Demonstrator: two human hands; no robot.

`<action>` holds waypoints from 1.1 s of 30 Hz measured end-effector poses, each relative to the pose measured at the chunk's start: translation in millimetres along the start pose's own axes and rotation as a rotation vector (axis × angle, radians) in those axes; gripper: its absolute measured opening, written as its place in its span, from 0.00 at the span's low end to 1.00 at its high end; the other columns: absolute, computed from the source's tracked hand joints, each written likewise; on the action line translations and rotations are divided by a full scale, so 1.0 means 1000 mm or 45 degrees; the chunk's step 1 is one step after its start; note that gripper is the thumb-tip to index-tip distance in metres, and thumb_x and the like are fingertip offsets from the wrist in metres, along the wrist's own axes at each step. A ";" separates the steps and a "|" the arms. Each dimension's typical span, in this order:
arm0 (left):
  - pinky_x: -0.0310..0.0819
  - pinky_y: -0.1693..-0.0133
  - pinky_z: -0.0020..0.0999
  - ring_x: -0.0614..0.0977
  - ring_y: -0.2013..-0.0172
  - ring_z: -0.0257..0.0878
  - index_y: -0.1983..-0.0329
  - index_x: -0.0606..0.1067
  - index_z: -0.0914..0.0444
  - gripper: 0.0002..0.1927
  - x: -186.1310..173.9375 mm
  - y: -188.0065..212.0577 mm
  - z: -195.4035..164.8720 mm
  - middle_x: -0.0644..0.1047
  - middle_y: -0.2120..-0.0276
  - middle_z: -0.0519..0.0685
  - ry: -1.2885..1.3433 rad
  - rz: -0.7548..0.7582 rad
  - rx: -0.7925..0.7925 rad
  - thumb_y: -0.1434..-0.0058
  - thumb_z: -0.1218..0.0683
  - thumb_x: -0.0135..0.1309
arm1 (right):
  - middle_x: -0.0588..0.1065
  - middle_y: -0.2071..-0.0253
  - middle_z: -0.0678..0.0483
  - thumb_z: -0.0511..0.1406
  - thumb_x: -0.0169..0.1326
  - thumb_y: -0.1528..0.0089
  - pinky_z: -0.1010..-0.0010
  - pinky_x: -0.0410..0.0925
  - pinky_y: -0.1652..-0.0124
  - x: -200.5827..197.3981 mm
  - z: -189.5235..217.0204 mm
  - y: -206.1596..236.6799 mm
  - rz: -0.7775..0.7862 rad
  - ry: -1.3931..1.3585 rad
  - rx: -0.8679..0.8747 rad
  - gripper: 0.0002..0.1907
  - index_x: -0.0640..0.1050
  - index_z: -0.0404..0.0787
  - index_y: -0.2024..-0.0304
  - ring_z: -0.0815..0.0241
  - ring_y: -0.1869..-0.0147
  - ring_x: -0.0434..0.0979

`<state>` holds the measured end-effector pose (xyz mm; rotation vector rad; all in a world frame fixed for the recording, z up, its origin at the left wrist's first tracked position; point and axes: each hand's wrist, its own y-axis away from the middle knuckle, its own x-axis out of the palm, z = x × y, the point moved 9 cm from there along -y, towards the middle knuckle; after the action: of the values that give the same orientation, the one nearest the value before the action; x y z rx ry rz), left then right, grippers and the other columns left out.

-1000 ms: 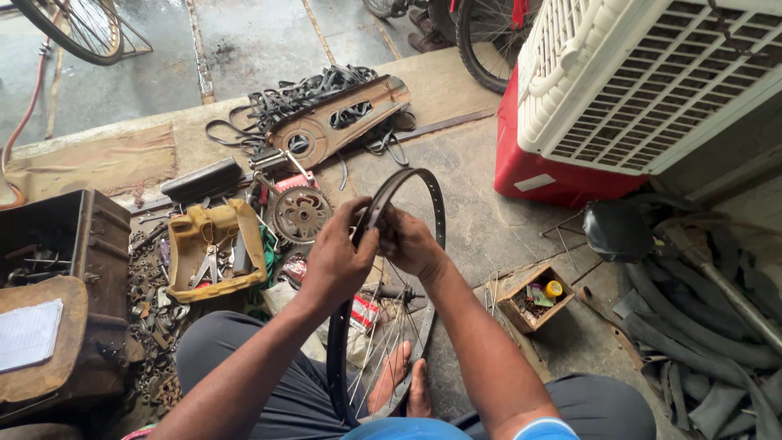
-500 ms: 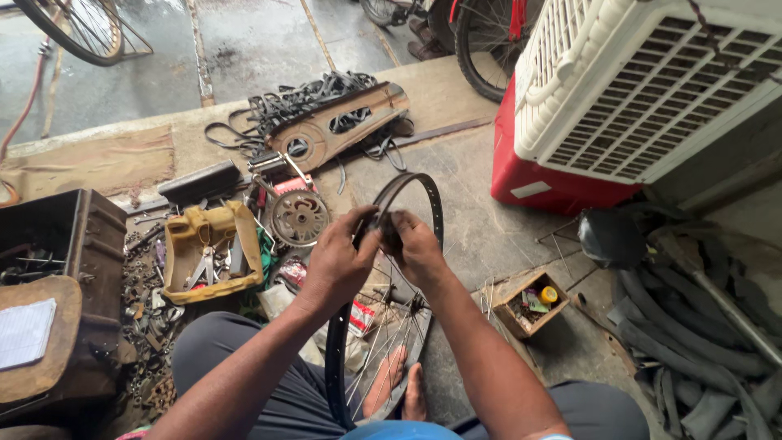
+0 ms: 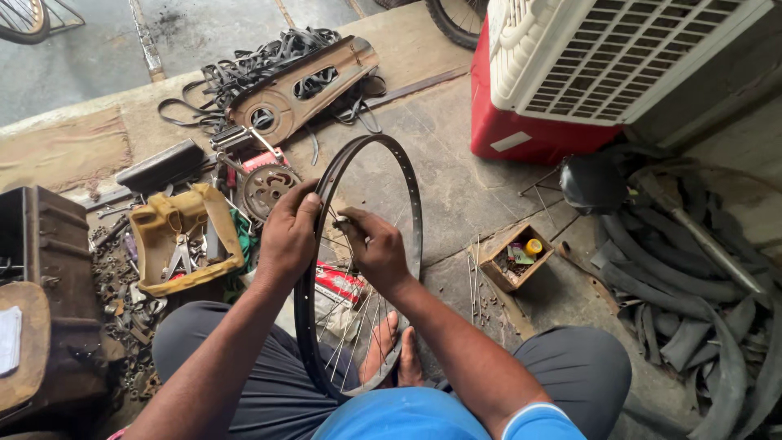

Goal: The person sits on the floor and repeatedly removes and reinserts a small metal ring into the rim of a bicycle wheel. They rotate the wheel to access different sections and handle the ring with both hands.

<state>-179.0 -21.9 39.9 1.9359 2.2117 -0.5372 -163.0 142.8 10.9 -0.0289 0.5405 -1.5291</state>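
A black bicycle wheel rim (image 3: 410, 189) with thin metal spokes (image 3: 350, 326) stands upright between my knees on the floor. My left hand (image 3: 287, 238) grips the rim's left side near its top. My right hand (image 3: 376, 249) sits inside the rim, its fingers pinching a spoke close to where the left hand holds. My bare feet (image 3: 393, 352) rest under the lower part of the wheel.
A yellow cut-open container of tools (image 3: 181, 238) and a chain sprocket (image 3: 267, 187) lie to the left. A small wooden box of parts (image 3: 515, 257) and loose spokes (image 3: 475, 269) lie right. Red-and-white air cooler (image 3: 586, 73) behind; old tyres (image 3: 692, 277) piled right.
My view has dipped and shifted slightly. Both hands stay on the rim, and the right fingers have worked a little along the spoke.
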 end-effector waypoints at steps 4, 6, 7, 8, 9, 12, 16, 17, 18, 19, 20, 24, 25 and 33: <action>0.73 0.50 0.30 0.81 0.55 0.36 0.40 0.75 0.65 0.20 0.003 0.000 0.011 0.81 0.55 0.51 0.096 0.046 -0.133 0.31 0.50 0.48 | 0.79 0.51 0.46 0.31 0.55 0.33 0.69 0.75 0.49 0.006 -0.001 0.004 0.045 -0.337 -0.018 0.14 0.79 0.34 0.45 0.58 0.48 0.82; 0.73 0.51 0.30 0.80 0.56 0.35 0.40 0.75 0.64 0.21 0.005 0.000 0.014 0.81 0.56 0.50 0.113 0.070 -0.201 0.31 0.50 0.48 | 0.78 0.50 0.46 0.30 0.56 0.33 0.70 0.75 0.46 0.008 -0.006 0.004 0.028 -0.566 0.024 0.15 0.78 0.34 0.43 0.60 0.48 0.80; 0.73 0.52 0.30 0.79 0.57 0.35 0.39 0.75 0.64 0.21 0.007 0.000 0.014 0.81 0.57 0.51 0.140 0.083 -0.213 0.31 0.50 0.49 | 0.78 0.50 0.47 0.29 0.57 0.34 0.70 0.75 0.46 0.009 -0.008 0.003 0.008 -0.632 0.043 0.14 0.78 0.35 0.45 0.60 0.48 0.81; 0.73 0.53 0.30 0.79 0.58 0.35 0.39 0.74 0.64 0.21 0.009 0.000 0.014 0.81 0.58 0.51 0.165 0.095 -0.231 0.31 0.50 0.49 | 0.79 0.51 0.48 0.29 0.58 0.34 0.71 0.76 0.46 0.011 -0.010 0.002 -0.010 -0.701 0.065 0.14 0.78 0.35 0.46 0.61 0.48 0.81; 0.74 0.54 0.30 0.78 0.59 0.35 0.39 0.74 0.65 0.21 0.010 -0.001 0.014 0.81 0.59 0.51 0.190 0.104 -0.241 0.30 0.50 0.49 | 0.79 0.51 0.49 0.28 0.59 0.35 0.71 0.77 0.45 0.013 -0.010 0.000 -0.029 -0.769 0.081 0.13 0.77 0.35 0.48 0.61 0.47 0.82; 0.74 0.52 0.28 0.81 0.58 0.33 0.39 0.74 0.64 0.20 0.013 -0.002 0.016 0.81 0.58 0.49 0.220 0.145 -0.291 0.30 0.50 0.48 | 0.78 0.52 0.49 0.29 0.62 0.37 0.71 0.80 0.51 0.013 0.003 -0.005 -0.075 -0.549 -0.054 0.09 0.76 0.36 0.55 0.61 0.51 0.84; 0.74 0.51 0.29 0.80 0.56 0.34 0.39 0.74 0.65 0.20 0.015 -0.001 0.013 0.81 0.56 0.49 0.298 0.146 -0.267 0.30 0.51 0.49 | 0.76 0.55 0.48 0.30 0.63 0.37 0.72 0.78 0.60 0.005 0.029 0.002 -0.211 -0.037 -0.332 0.10 0.74 0.36 0.59 0.62 0.56 0.83; 0.74 0.52 0.29 0.80 0.57 0.35 0.39 0.74 0.65 0.20 0.016 0.000 0.014 0.81 0.57 0.50 0.279 0.150 -0.283 0.30 0.50 0.49 | 0.77 0.56 0.48 0.31 0.62 0.36 0.72 0.77 0.60 0.005 0.033 0.003 -0.223 0.034 -0.379 0.09 0.74 0.36 0.58 0.62 0.56 0.82; 0.74 0.52 0.30 0.80 0.58 0.36 0.39 0.75 0.64 0.20 0.016 0.000 0.015 0.81 0.58 0.52 0.260 0.152 -0.302 0.30 0.50 0.49 | 0.77 0.56 0.48 0.32 0.62 0.35 0.72 0.77 0.61 0.005 0.035 0.003 -0.233 0.105 -0.424 0.09 0.73 0.36 0.57 0.63 0.56 0.81; 0.74 0.52 0.30 0.81 0.57 0.36 0.40 0.75 0.64 0.20 0.016 0.001 0.014 0.81 0.58 0.52 0.215 0.149 -0.286 0.31 0.50 0.49 | 0.78 0.59 0.50 0.34 0.59 0.34 0.73 0.75 0.62 0.005 0.022 0.000 -0.197 -0.050 -0.271 0.10 0.73 0.37 0.54 0.66 0.59 0.80; 0.74 0.52 0.31 0.82 0.57 0.37 0.41 0.75 0.64 0.20 0.015 0.000 0.013 0.82 0.58 0.51 0.170 0.146 -0.267 0.31 0.50 0.49 | 0.78 0.62 0.53 0.36 0.57 0.32 0.75 0.73 0.64 0.006 0.008 -0.004 -0.162 -0.203 -0.119 0.12 0.73 0.37 0.50 0.68 0.62 0.79; 0.74 0.49 0.33 0.83 0.54 0.40 0.43 0.76 0.64 0.19 0.008 -0.002 0.004 0.82 0.55 0.53 0.069 0.067 -0.154 0.32 0.51 0.50 | 0.74 0.68 0.56 0.42 0.53 0.27 0.77 0.63 0.67 0.027 -0.023 -0.022 0.296 -0.758 0.142 0.15 0.77 0.34 0.53 0.71 0.67 0.69; 0.73 0.49 0.33 0.82 0.53 0.41 0.43 0.77 0.65 0.19 0.007 -0.002 0.001 0.81 0.55 0.54 0.026 0.048 -0.120 0.32 0.51 0.51 | 0.74 0.68 0.57 0.43 0.52 0.28 0.78 0.63 0.67 0.030 -0.029 -0.027 0.399 -0.823 0.208 0.16 0.77 0.34 0.52 0.71 0.67 0.68; 0.78 0.54 0.32 0.86 0.59 0.40 0.47 0.78 0.65 0.17 0.008 0.002 -0.002 0.84 0.60 0.53 0.050 0.006 -0.150 0.33 0.51 0.51 | 0.70 0.72 0.56 0.45 0.51 0.29 0.77 0.60 0.71 0.030 -0.027 -0.032 0.690 -0.885 0.466 0.19 0.78 0.36 0.52 0.69 0.72 0.66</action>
<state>-178.4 -13.8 38.8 1.9080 2.2077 -0.3625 -204.1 120.5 -11.5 -0.1165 -0.2775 -0.9729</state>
